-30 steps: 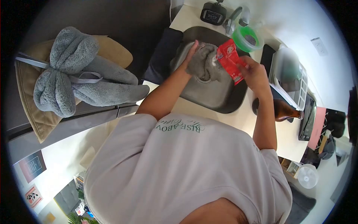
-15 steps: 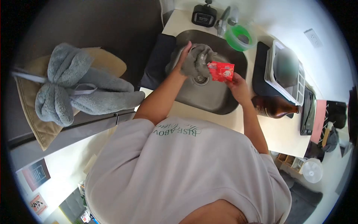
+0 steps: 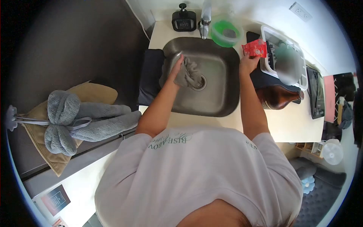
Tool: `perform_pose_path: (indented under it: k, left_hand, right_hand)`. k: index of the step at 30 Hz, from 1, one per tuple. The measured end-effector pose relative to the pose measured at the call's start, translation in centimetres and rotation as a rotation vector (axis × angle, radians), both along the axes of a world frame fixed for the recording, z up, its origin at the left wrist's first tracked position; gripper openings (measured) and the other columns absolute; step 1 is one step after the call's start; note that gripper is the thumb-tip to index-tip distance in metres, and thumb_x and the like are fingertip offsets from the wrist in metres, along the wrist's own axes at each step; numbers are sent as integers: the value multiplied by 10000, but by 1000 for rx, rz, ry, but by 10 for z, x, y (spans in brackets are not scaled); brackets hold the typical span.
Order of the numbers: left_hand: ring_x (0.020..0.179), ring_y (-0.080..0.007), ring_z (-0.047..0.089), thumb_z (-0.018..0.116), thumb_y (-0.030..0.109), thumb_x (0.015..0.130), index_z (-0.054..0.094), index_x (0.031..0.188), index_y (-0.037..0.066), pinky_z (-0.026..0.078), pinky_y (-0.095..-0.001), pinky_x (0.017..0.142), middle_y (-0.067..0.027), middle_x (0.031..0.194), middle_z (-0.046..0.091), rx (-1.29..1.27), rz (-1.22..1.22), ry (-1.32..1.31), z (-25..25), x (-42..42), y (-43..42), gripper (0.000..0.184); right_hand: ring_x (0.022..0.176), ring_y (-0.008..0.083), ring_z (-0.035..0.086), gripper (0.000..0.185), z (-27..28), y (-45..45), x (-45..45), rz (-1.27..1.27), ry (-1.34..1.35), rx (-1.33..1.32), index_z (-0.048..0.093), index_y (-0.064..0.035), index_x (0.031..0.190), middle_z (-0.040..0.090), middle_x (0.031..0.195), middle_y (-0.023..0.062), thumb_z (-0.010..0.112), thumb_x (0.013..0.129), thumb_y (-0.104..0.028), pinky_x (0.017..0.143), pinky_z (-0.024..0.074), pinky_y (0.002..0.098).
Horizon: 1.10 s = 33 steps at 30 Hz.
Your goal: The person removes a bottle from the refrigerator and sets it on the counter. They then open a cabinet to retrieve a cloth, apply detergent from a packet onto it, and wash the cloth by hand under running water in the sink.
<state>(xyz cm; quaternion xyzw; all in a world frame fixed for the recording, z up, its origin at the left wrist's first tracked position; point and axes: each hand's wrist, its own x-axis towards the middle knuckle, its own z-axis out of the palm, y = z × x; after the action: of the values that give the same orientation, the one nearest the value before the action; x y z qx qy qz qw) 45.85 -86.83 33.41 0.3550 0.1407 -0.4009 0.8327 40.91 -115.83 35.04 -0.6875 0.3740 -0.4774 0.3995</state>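
- left hand (image 3: pixel 176 72): inside the rectangular grey steel sink (image 3: pixel 204 104), holding a bunched grey fabric cloth (image 3: pixel 192 74); cloth's lower end at the round metal drain (image 3: pixel 200 83).
- right hand (image 3: pixel 248 63): right of the sink, holding a small red packet with pale print (image 3: pixel 255 48), near the white plastic dish rack (image 3: pixel 264 32); contact with rack cannot be told.
- behind sink: black pump bottle with dark label (image 3: pixel 184 20), silver metal faucet (image 3: pixel 205 20), green translucent plastic bowl (image 3: pixel 219 38).
- brown glass bottle (image 3: pixel 278 97): on its side on the pale table (image 3: pixel 295 128), near right forearm.
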Motion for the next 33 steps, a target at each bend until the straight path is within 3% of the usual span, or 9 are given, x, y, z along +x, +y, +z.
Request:
perform_pose_path:
  k: [6, 10, 13, 16, 22, 26, 29, 32, 33]
  left_hand:
    - [682, -217, 597, 576, 415, 845, 553, 908, 89, 500, -375, 621, -60, 807, 586, 97, 83, -57, 12, 1, -13, 333]
    - [598, -215, 587, 589, 368, 827, 545, 762, 122, 495, -375, 540, -42, 668, 563, 86, 83, -43, 24, 5, -14, 258]
    - [603, -229, 589, 586, 295, 804, 565, 787, 96, 501, -369, 584, -53, 684, 573, 12, 27, -16, 24, 3, -15, 201]
    - [675, -241, 600, 571, 229, 770, 588, 853, 74, 498, -365, 666, -71, 781, 593, -34, -62, 17, 28, -7, -23, 176]
    - [904, -254, 581, 545, 221, 757, 575, 1015, 62, 470, -400, 804, -87, 974, 589, 4, -38, 12, 28, -14, 3, 305]
    - [929, -251, 597, 528, 378, 827, 563, 1068, 50, 489, -382, 831, -117, 996, 606, -82, -90, 26, 22, -17, -3, 408]
    - [909, -249, 592, 469, 422, 876, 559, 1043, 73, 487, -400, 814, -113, 987, 600, 171, 63, -16, 43, -53, -25, 397]
    - [877, -228, 579, 431, 374, 908, 551, 993, 77, 473, -395, 790, -83, 968, 579, -326, -51, 78, -16, -43, -35, 331]
    - [859, -226, 578, 430, 367, 911, 550, 983, 80, 474, -394, 780, -79, 954, 581, -179, -14, 102, -15, -45, -43, 319]
  right_hand:
    - [985, 324, 589, 475, -17, -27, 38, 21, 146, 27, 430, 1, 1173, 583, 1086, 205, 645, 762, -104, 839, 448, 371]
    - [1021, 220, 555, 619, -4, 9, 27, -58, -316, 593, 364, -56, 1302, 550, 1130, 91, 655, 771, -187, 820, 454, 305]
    - [1040, 226, 528, 745, -7, 67, -26, 505, -54, 879, 294, -71, 1360, 454, 1254, 126, 664, 779, -355, 872, 422, 298]
    - [1025, 188, 525, 611, 16, 129, -41, 781, 196, 1250, 499, -49, 1231, 544, 1152, 116, 634, 803, -464, 896, 397, 296]
    - [936, 204, 559, 556, -7, 87, -21, 1000, 240, 808, 562, -4, 1104, 588, 1007, 126, 611, 811, -475, 833, 434, 315]
    - [778, 121, 549, 297, 28, 96, -25, 911, -154, 1155, 618, -33, 976, 621, 902, 38, 624, 836, -295, 746, 442, 273]
    - [706, 222, 609, 315, 4, 164, -32, 926, 119, 218, 623, 23, 877, 619, 754, 121, 591, 827, -286, 675, 481, 368]
    - [658, 273, 620, 312, -2, 182, -35, 786, 233, 69, 636, 11, 829, 614, 700, 186, 602, 813, -299, 645, 483, 372]
    - [650, 294, 618, 308, -3, 175, -31, 757, 276, 212, 640, 1, 809, 610, 692, 195, 605, 809, -305, 634, 482, 375]
